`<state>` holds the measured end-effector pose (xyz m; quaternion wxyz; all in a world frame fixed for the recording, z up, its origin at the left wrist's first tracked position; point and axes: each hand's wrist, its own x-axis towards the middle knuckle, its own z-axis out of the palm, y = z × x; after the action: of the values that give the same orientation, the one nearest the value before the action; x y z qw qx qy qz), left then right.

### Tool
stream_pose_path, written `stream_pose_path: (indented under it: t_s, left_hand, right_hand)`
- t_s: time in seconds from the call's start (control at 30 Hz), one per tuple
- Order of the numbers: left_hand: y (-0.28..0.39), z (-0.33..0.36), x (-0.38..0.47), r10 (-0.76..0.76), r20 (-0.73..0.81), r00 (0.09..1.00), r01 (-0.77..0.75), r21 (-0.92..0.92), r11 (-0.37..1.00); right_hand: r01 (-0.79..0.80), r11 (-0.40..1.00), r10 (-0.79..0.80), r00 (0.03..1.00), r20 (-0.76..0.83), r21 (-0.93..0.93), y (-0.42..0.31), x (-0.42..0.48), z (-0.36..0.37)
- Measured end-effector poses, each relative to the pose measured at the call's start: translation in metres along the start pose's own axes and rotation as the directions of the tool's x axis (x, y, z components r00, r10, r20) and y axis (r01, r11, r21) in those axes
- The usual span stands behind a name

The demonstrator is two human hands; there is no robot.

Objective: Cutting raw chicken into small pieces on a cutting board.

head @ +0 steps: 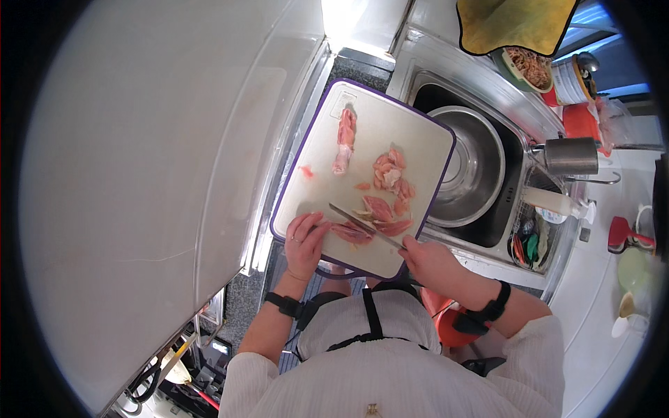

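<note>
A white cutting board (324,188) with a purple rim lies before me. My right hand (431,261) grips a kitchen knife (366,226), its blade slanting across a piece of raw meat (351,233) near the board's front edge. At the left end of that piece, the fingertips of my left hand (306,243) hold it against the board. Just beyond and right of the blade are larger raw meat pieces (379,209). Farther back sits a cluster of small cut chunks (389,170). A long raw piece, apparently poultry (345,141), lies alone at the back left.
Right of the board, a steel basin (494,209) stands in the sink (502,237). A wire caddy (543,261) with a pump bottle (549,201) is beside it. Behind are a bowl of shredded food (525,68) and a yellow cloth (515,23). A white panel (157,157) rises at left.
</note>
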<state>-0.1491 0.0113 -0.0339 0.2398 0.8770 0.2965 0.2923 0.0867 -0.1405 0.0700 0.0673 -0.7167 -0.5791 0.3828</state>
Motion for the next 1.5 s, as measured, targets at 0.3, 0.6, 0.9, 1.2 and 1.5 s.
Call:
stream_pose_path:
  t_s: [0.3,0.6,0.9,1.2,1.5]
  left_hand:
    - [0.000,-0.001,0.000,-0.032,-0.015,0.999,0.032,-0.012,0.999]
    - [0.002,0.002,0.001,-0.056,-0.022,0.998,0.057,0.047,0.997]
    - [0.003,0.009,0.006,-0.057,-0.007,0.998,0.058,0.065,0.996]
    - [0.005,0.005,0.006,-0.072,0.002,0.997,0.072,0.049,0.996]
    - [0.008,-0.006,0.013,-0.041,0.033,0.999,0.037,0.101,0.994]
  right_hand:
    - [-0.047,0.998,0.043,0.993,0.114,0.035,0.001,0.006,0.001]
    - [-0.086,0.995,0.086,0.996,-0.005,0.044,-0.012,0.010,0.013]
    - [-0.014,0.996,0.027,0.989,-0.142,0.089,-0.017,0.050,0.046]
    - [-0.027,0.998,0.035,0.986,-0.166,0.050,-0.030,0.061,0.053]
    - [-0.186,0.982,0.187,0.980,-0.064,0.029,0.001,-0.029,0.041]
